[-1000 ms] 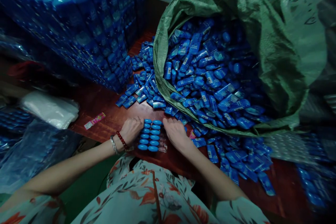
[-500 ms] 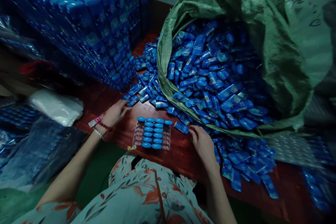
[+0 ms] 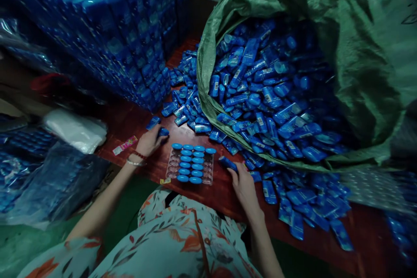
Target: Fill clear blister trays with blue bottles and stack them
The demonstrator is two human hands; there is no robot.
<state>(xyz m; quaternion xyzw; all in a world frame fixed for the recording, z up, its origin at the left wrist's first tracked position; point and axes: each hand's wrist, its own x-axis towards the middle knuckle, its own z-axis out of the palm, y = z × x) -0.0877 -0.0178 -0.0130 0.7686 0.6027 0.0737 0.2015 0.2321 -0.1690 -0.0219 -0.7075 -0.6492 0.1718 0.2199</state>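
Observation:
Between my hands a clear plastic tray (image 3: 207, 178) lies on the reddish-brown table. Blue bottles (image 3: 185, 158) stand upright in its two middle columns, with one more at each far corner; the other side slots show bare plastic. To the left of the tray, my left hand (image 3: 148, 142) is closed on a small blue bottle (image 3: 163, 131). Another bottle (image 3: 153, 122) lies just beyond those fingers. At the tray's right, my right hand (image 3: 243, 182) grips a blue bottle (image 3: 228, 163), which is tilted, between thumb and fingers.
A large green woven sack (image 3: 206, 78) lies with its mouth toward me, spilling blue bottles (image 3: 260, 91) onto the table. Tall stacks of packed bottles (image 3: 130, 39) rise at the back left. White plastic bags (image 3: 76, 130) and a pink strip (image 3: 125, 145) lie left. Loose bottles (image 3: 302, 208) pile up right.
My left hand has closed on a bottle and drawn it slightly toward the tray. My right hand has taken hold of the bottle beside the tray and turned it.

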